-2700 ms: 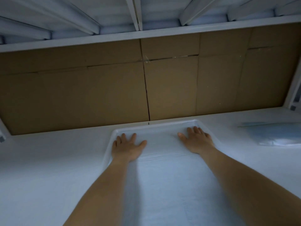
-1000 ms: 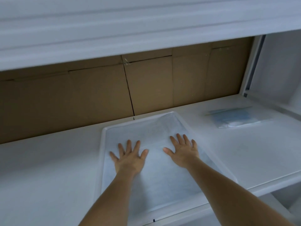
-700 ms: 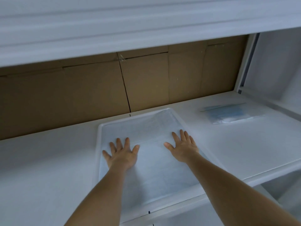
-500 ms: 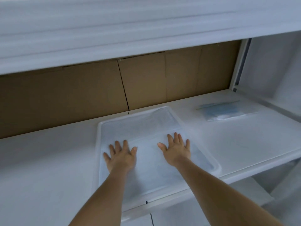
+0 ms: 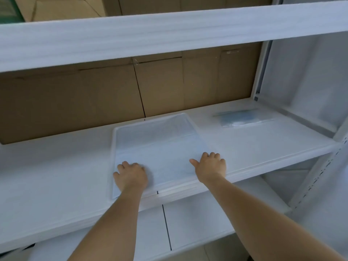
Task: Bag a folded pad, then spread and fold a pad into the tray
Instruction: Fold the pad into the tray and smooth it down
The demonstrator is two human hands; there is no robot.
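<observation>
1. Nearest the camera, two bare forearms reached up from the bottom edge over a lower white shelf (image 5: pixel 197 221).
2. The left hand (image 5: pixel 130 176) sat on the near left corner of the pad (image 5: pixel 162 157), fingers curled down onto it. Couldn't really tell if it was pinching the edge or just pressing.
3. The right hand (image 5: pixel 211 164) was at the pad's near right edge, thumb stuck out to the left, fingers bent over. Same deal, grip unclear.
4. The pad lay flat inside the white tray (image 5: pixel 113 147), which sat on the middle shelf (image 5: pixel 56 176), near its front edge.
5. Farther back to the right, a clear bag (image 5: pixel 241 119) with something blue in it lay on that shelf, well apart from the tray.
6. Behind everything, brown cardboard (image 5: pixel 75 100) lined the back.
</observation>
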